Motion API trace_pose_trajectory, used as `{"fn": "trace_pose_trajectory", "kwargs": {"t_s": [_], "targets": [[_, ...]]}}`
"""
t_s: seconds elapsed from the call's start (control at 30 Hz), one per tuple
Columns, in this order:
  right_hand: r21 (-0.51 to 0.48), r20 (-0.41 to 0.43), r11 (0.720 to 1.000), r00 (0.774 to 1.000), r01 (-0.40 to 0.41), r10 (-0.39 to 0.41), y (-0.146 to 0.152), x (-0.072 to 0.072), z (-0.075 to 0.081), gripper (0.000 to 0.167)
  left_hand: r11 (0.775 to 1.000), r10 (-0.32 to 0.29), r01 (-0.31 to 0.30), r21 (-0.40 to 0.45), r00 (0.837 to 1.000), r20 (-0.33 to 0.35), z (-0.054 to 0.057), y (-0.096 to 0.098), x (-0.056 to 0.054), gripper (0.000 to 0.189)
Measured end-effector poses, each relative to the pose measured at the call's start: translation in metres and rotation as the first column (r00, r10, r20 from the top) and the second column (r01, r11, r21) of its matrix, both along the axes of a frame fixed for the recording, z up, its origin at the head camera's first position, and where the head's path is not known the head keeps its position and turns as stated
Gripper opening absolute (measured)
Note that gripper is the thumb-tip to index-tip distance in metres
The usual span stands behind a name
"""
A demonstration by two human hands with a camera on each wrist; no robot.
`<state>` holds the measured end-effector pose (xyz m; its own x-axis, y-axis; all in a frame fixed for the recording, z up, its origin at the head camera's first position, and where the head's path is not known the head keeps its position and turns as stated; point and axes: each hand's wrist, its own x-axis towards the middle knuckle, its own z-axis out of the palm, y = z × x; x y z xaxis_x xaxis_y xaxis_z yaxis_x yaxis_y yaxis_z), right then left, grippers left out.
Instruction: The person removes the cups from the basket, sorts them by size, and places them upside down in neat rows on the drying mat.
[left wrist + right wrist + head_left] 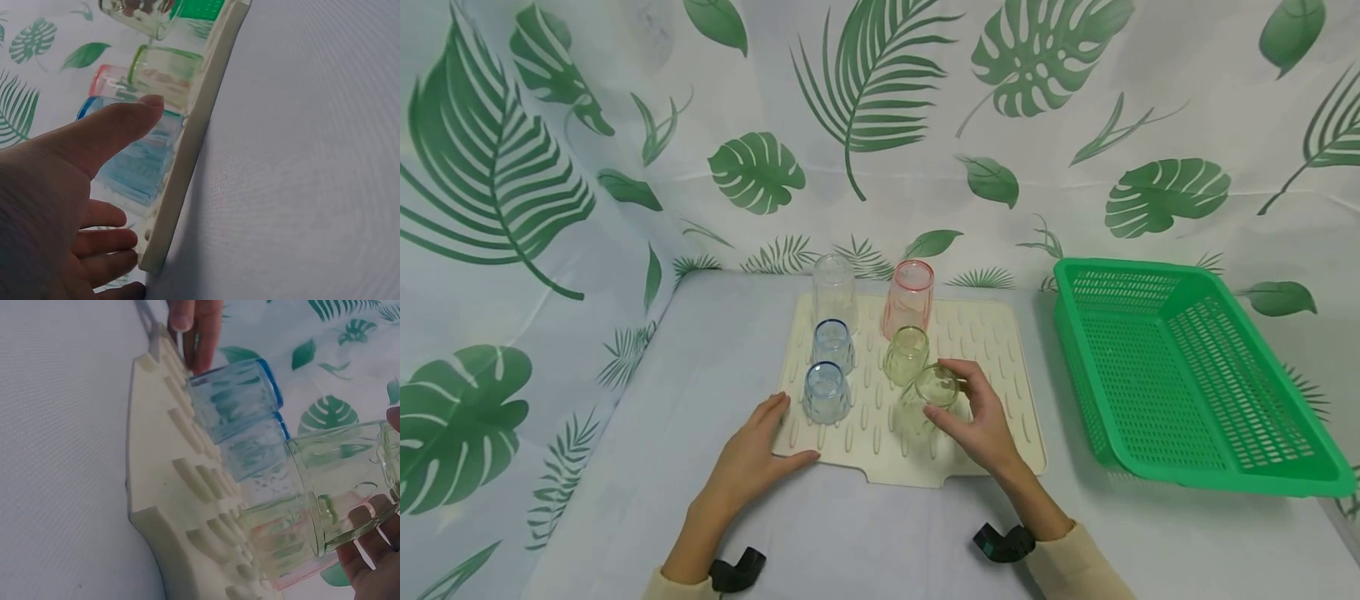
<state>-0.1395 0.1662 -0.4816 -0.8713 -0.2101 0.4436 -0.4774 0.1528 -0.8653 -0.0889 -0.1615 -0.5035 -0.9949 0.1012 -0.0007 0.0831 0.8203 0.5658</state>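
Note:
My right hand [987, 423] grips a pale green glass [936, 390] between thumb and fingers, holding it over the front right part of a cream draining mat [880, 467]. In the right wrist view this glass [340, 459] is raised off the mat. Just behind it on the mat stands another green glass [906, 358]. My left hand [747, 458] spreads straight fingers and thumb around the mat's front left corner. Nearest to it is a blue-ringed glass [826, 398], with a second blue-ringed glass [833, 348] behind.
At the back of the mat stand a tall clear glass [834, 292] and a tall pink glass [910, 302]. A green plastic basket [1078, 358] sits to the right of the mat. Leaf-patterned cloth [880, 208] hangs behind the table.

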Motion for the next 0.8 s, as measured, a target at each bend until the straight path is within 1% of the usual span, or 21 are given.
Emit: {"fn": "trace_pose_trajectory", "kwargs": {"t_s": [0.17,0.27,0.5,0.57,0.63,0.77,0.8], "targets": [[0.023,0.011,1.0,1.0,0.003,-0.004,-0.003,-0.001,-0.004,0.064,1.0,-0.004,0.004,-0.014,1.0,0.004,0.0,0.0,0.0,0.101],[0.049,0.011,0.999,1.0,0.009,-0.009,-0.007,0.001,-0.004,0.064,1.0,-0.005,0.006,-0.012,1.0,0.008,-0.001,-0.001,0.001,0.102],[0.134,-0.004,0.991,1.0,0.025,-0.024,-0.019,0.012,0.022,0.059,1.0,-0.016,0.016,-0.005,1.0,0.017,-0.002,-0.003,0.002,0.105],[0.155,-0.004,0.987,0.999,0.034,-0.034,-0.02,0.013,0.023,0.059,1.0,-0.018,0.018,-0.008,1.0,0.011,-0.003,-0.003,0.002,0.105],[0.168,-0.003,0.985,0.999,0.043,-0.043,-0.02,0.01,0.015,0.06,1.0,-0.016,0.016,-0.008,1.0,0.006,-0.003,-0.004,0.002,0.104],[0.178,0.004,0.982,0.998,0.055,-0.056,-0.018,0.003,-0.006,0.065,1.0,-0.013,0.013,0.003,1.0,0.006,-0.004,-0.005,0.002,0.102],[0.179,0.01,0.982,0.998,0.054,-0.057,-0.017,0.001,-0.011,0.066,1.0,-0.01,0.01,0.008,1.0,0.015,-0.004,-0.005,0.002,0.102]]}}
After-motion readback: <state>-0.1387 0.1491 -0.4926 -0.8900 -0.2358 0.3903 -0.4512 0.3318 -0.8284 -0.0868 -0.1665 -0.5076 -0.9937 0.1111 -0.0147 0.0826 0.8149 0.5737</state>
